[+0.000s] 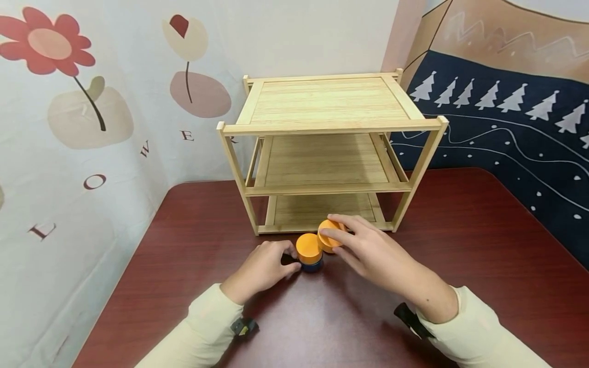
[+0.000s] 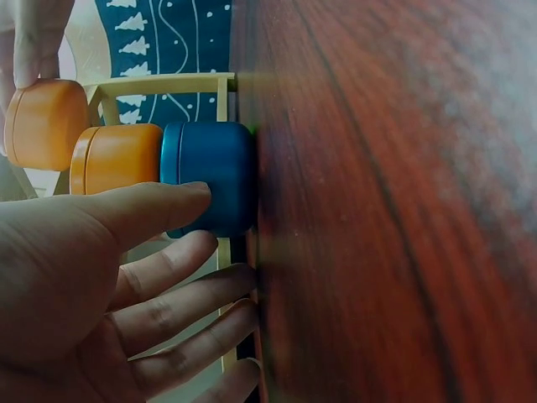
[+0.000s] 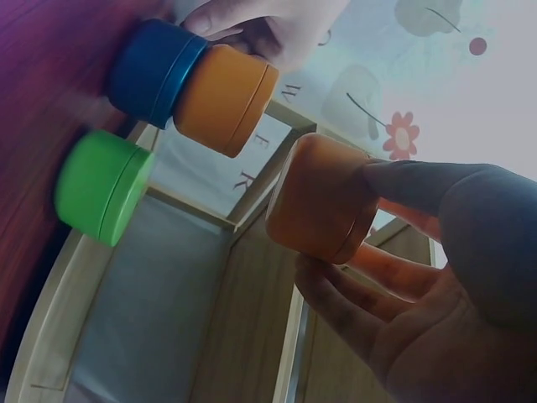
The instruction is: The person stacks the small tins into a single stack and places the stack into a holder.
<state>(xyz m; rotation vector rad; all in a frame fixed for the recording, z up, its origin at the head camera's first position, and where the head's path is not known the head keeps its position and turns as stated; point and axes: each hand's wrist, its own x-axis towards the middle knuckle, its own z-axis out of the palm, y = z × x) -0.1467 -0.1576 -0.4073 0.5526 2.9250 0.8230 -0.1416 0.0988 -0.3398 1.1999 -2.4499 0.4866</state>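
A small round blue lidded jar (image 1: 311, 267) stands on the table, and an orange lidded jar (image 2: 126, 159) sits on top of it. My left hand (image 1: 264, 266) is at their left side; its thumb lies against the blue jar in the left wrist view, with the other fingers loosely extended. My right hand (image 1: 372, 250) holds a second orange jar (image 3: 315, 201) between thumb and fingers, raised just right of the stack. A green lidded jar (image 3: 96, 185) stands on the table in the right wrist view; the head view does not show it.
Behind the jars stands a three-tier wooden rack (image 1: 329, 128), its front lower rail close to them. The dark red tabletop (image 1: 193, 225) extends around it. Printed cloths hang behind: flowers (image 1: 50, 43) at the left, white trees (image 1: 488, 95) on dark blue at the right.
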